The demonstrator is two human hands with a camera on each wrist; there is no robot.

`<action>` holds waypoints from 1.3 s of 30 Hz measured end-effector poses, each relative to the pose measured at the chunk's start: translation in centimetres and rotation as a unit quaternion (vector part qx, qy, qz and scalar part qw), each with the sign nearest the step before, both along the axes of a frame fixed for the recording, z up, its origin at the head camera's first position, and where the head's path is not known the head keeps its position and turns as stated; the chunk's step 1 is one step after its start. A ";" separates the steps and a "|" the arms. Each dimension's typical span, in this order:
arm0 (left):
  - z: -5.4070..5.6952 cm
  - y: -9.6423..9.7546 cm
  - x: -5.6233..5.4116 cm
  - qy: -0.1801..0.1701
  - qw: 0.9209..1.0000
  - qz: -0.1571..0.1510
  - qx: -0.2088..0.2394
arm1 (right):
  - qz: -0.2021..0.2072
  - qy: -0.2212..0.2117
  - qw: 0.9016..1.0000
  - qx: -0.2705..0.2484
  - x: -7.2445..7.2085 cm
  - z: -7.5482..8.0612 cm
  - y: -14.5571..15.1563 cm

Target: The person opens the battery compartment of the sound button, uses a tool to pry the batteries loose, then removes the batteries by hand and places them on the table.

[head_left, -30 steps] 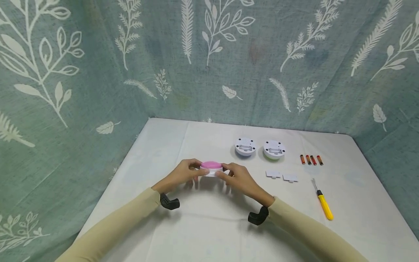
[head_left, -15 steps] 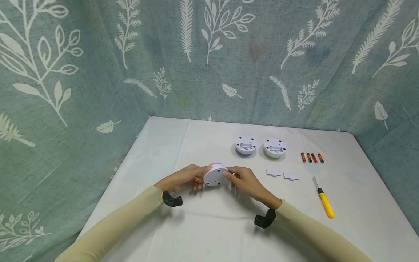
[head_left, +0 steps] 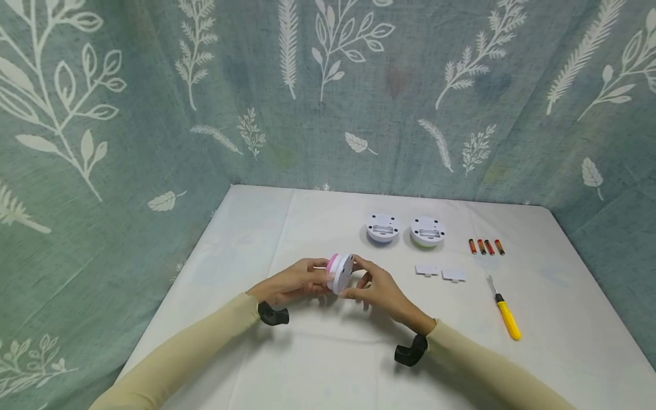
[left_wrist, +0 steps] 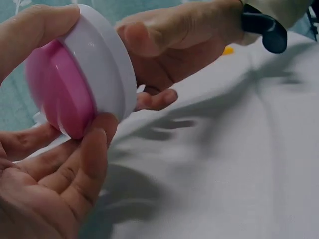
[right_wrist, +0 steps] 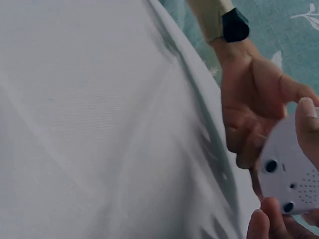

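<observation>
A round white buzzer-like device (head_left: pixel 342 274) with a pink domed top (left_wrist: pixel 62 89) is held on edge above the white table. My left hand (head_left: pixel 297 280) grips it from the pink side, thumb on the upper rim and fingers under the lower one. From the other side my right hand (head_left: pixel 381 290) holds its rim between thumb and fingertips. The white base (right_wrist: pixel 286 164), turned toward the right hand, shows dark round feet and a patch of small holes in the right wrist view.
Behind lie two similar devices upside down, one bluish (head_left: pixel 382 229) and one greenish (head_left: pixel 427 232), battery slots uncovered. To the right are two white battery covers (head_left: pixel 427 269), several red batteries (head_left: pixel 481 246) and a yellow-handled screwdriver (head_left: pixel 507 319). A leaf-print curtain (head_left: pixel 307 142) hangs behind the table.
The device was level with its pink top up, then tipped so its base faced the head camera. Now it stands on edge, base turned right, and both hands have shifted their hold.
</observation>
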State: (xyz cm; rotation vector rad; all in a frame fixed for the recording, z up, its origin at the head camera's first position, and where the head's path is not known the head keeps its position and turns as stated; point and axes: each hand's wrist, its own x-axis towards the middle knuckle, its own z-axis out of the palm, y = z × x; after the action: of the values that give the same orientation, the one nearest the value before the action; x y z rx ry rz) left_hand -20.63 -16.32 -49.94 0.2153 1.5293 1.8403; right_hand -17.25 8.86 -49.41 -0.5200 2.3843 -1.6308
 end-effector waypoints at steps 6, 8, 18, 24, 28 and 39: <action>0.1 -0.1 0.0 0.018 1.000 -0.010 0.003 | -0.010 0.051 0.998 0.019 0.3 -0.1 -0.5; 0.3 -0.2 -0.2 0.044 0.999 -0.023 -0.012 | -0.011 0.080 0.996 0.034 0.3 0.2 -0.4; 1.7 -1.1 -0.2 0.207 0.971 -0.054 -0.102 | 0.022 0.147 0.979 0.139 -0.4 0.4 0.8; 1.7 -0.7 0.1 0.260 0.954 -0.075 -0.132 | 0.049 0.162 0.974 0.148 -0.6 0.4 1.2; 1.5 -0.3 0.5 0.290 0.939 -0.072 -0.169 | 0.063 0.178 0.968 0.163 -0.5 0.6 1.4; 0.8 0.3 1.0 0.334 0.920 -0.043 -0.203 | 0.081 0.214 0.951 0.211 -0.6 1.2 1.7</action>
State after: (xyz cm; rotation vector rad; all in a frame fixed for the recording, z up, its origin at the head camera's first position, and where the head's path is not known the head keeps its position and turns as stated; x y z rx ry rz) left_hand -19.60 -15.98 -49.10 0.7558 2.2789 1.3919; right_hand -17.81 10.60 -48.20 -1.0296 2.7900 -0.9667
